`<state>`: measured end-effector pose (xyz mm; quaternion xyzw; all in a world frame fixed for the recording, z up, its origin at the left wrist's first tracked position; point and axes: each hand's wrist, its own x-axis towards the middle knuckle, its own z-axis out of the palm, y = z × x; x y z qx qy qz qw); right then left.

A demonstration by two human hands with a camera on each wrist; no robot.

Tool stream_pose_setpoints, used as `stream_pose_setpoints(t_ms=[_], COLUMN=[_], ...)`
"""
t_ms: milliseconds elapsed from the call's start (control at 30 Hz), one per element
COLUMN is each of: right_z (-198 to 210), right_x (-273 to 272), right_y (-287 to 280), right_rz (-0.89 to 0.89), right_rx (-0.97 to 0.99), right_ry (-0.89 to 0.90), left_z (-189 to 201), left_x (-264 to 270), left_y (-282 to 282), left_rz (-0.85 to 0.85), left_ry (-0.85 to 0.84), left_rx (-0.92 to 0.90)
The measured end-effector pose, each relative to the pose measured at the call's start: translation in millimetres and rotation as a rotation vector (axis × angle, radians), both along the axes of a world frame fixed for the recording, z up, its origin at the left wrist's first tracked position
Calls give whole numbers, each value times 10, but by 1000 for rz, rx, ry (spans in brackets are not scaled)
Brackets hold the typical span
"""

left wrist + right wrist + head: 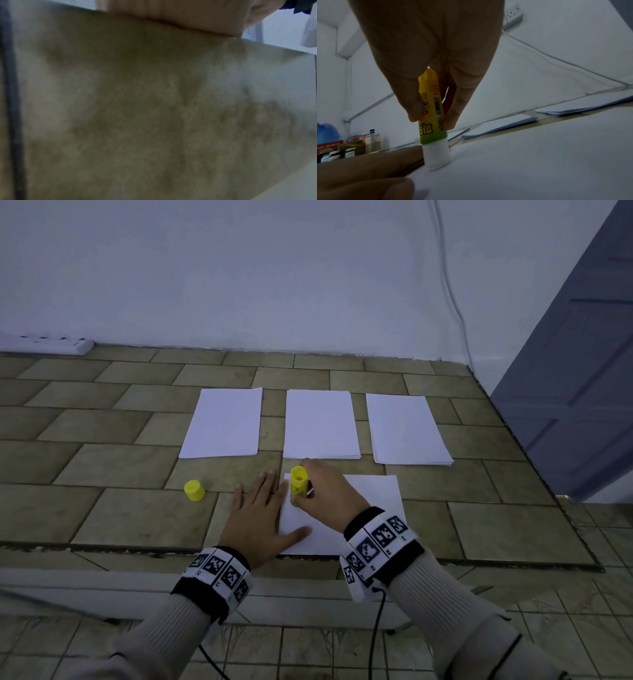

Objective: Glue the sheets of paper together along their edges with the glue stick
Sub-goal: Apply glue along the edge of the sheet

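A white sheet of paper (363, 508) lies on the tiled surface close to me. My right hand (325, 494) pinches a yellow glue stick (298, 481) upright, its white tip (436, 157) pressed on the sheet's left edge. My left hand (257, 515) lies flat with straight fingers, its thumb on the sheet's left edge and its fingers on the tiles beside it. The yellow cap (194, 490) stands on the tiles to the left. In the right wrist view the glue stick (431, 108) sits between thumb and fingers. The left wrist view shows only blurred tile (154, 108).
Three stacks of white paper lie in a row farther back: left (224, 422), middle (320, 424), right (406, 429). A white power strip (48, 344) lies at the far left by the wall. A grey door (575, 364) stands at the right. A cable (452, 296) runs down the wall.
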<state>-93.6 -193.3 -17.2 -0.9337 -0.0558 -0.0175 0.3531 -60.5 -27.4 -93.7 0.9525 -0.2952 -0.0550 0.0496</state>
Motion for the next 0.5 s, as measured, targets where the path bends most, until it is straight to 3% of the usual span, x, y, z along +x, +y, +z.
stream_pose_setpoints(t_ms=[167, 500], right_z=[-16, -74], right_x=[-142, -576], right_y=[-389, -1326], right_rz=[-59, -345], right_rx=[15, -24], right_ry=[-12, -88], left_z=[14, -11], left_x=[0, 5], left_y=[-11, -1], left_rz=[10, -2], left_ry=[4, 3], left_rx=[16, -12])
